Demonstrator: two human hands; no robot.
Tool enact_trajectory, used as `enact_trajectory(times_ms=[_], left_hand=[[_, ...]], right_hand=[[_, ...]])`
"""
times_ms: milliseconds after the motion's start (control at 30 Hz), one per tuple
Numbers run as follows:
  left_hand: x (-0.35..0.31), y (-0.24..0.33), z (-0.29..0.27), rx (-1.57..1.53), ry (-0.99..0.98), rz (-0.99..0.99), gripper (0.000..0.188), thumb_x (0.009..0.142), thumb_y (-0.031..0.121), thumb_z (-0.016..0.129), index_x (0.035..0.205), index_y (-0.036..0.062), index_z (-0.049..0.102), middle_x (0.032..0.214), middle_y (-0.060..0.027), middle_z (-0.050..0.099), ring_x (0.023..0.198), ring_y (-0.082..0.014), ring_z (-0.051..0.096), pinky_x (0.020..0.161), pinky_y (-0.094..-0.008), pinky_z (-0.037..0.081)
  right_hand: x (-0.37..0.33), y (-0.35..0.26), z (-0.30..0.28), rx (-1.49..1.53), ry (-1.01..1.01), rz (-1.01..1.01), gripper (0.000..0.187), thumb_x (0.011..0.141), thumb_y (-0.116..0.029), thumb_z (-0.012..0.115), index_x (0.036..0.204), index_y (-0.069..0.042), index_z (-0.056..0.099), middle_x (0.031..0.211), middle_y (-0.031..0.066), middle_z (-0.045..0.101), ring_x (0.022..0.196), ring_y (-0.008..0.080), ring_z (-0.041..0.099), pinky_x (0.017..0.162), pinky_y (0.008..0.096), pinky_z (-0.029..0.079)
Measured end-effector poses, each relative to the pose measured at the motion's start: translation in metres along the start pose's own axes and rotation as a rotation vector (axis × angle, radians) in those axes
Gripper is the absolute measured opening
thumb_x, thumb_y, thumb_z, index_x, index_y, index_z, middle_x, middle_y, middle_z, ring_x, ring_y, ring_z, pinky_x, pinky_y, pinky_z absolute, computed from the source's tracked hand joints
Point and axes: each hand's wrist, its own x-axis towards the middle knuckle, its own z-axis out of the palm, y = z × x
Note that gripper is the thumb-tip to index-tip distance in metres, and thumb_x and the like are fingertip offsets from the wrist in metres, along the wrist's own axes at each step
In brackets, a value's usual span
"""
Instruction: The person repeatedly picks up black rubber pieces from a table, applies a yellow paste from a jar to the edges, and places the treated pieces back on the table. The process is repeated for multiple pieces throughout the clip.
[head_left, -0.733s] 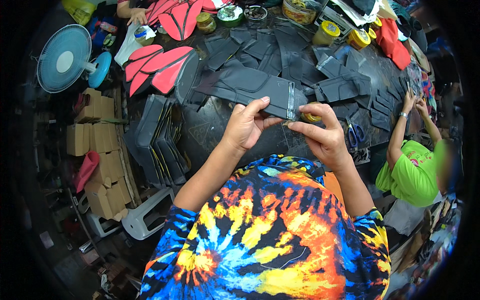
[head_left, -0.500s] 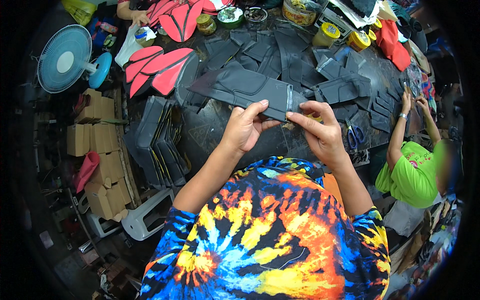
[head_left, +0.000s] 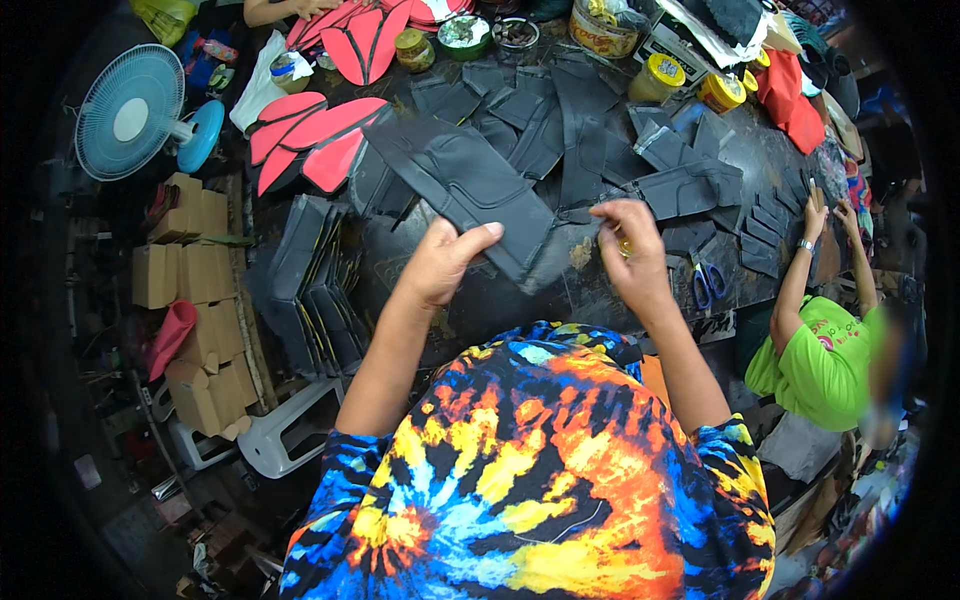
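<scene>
My left hand (head_left: 447, 262) is closed on a black leather piece (head_left: 480, 180) with stitched curved lines, thumb on top and fingers underneath. The piece tilts, its lower right corner toward me and blurred. Just right of it, apart from its edge, is my right hand (head_left: 636, 250), fingers loosely curled and slightly smeared, with a gap between thumb and forefinger. Nothing shows in that hand. Beyond both hands lies a heap of similar black leather pieces (head_left: 580, 130) on the dark table.
Blue-handled scissors (head_left: 708, 285) lie right of my right hand. Red-and-black cut pieces (head_left: 345, 150) and a stack of folded black pieces (head_left: 310, 270) are at left. Yellow-lidded jars (head_left: 657, 76) stand at the back. A co-worker in a green shirt (head_left: 822, 360) works at right.
My right hand has let go of the leather piece's edge. The piece has turned, its right end swinging down toward me, and the pale strip along that end no longer shows.
</scene>
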Motion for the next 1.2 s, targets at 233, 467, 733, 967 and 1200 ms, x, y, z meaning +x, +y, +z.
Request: enact_trajectory(times_ms=[233,467,733,967,1200], left_hand=[[0.035,0.036,-0.051,1.123,0.19,0.3,0.052,0.089,0.01,0.068,0.136,-0.0055,0.051,0.117,-0.0336,0.066,0.113,-0.0482,0.063,0.094,-0.0473,0.051],[0.127,0.038,-0.051,1.103,-0.249,0.239,0.048,0.095,0.009,0.068,0.139,-0.0027,0.051,0.124,-0.0189,0.066,0.115,-0.0238,0.063,0.102,-0.0354,0.047],[0.191,0.051,-0.049,0.656,-0.412,0.088,0.042,0.098,0.008,0.065,0.138,0.0011,0.055,0.121,-0.0047,0.065,0.111,-0.0105,0.058,0.098,-0.0283,0.048],[0.177,0.094,-0.061,0.66,-0.398,0.228,0.043,0.096,0.01,0.068,0.138,0.0025,0.057,0.124,-0.0064,0.065,0.114,-0.0124,0.058,0.1,-0.0298,0.048],[0.2,0.042,-0.04,1.152,-0.384,0.217,0.046,0.088,0.023,0.077,0.129,0.0061,0.063,0.114,-0.015,0.071,0.111,-0.0278,0.066,0.096,-0.0379,0.051]], right_hand=[[-0.058,0.033,0.045,0.099,-0.546,0.254,0.056,0.088,-0.003,0.067,0.141,-0.012,0.054,0.101,0.0131,0.064,0.09,0.0263,0.066,0.082,0.037,0.055],[-0.056,0.046,0.072,0.062,-0.674,0.214,0.071,0.085,-0.014,0.077,0.149,-0.012,0.047,0.101,0.0131,0.062,0.094,0.0291,0.063,0.087,0.039,0.053],[-0.058,0.047,0.078,0.05,-0.655,0.225,0.071,0.083,-0.013,0.079,0.147,-0.012,0.05,0.102,0.0094,0.059,0.089,0.0224,0.059,0.083,0.0334,0.052],[-0.063,0.028,0.079,0.019,-0.642,0.246,0.07,0.082,-0.015,0.08,0.146,-0.014,0.052,0.097,0.0091,0.059,0.083,0.0247,0.06,0.077,0.0363,0.054],[-0.063,0.025,0.077,-0.004,-0.658,0.239,0.07,0.081,-0.015,0.08,0.146,-0.014,0.053,0.096,0.0075,0.058,0.079,0.0224,0.058,0.075,0.0348,0.053]])
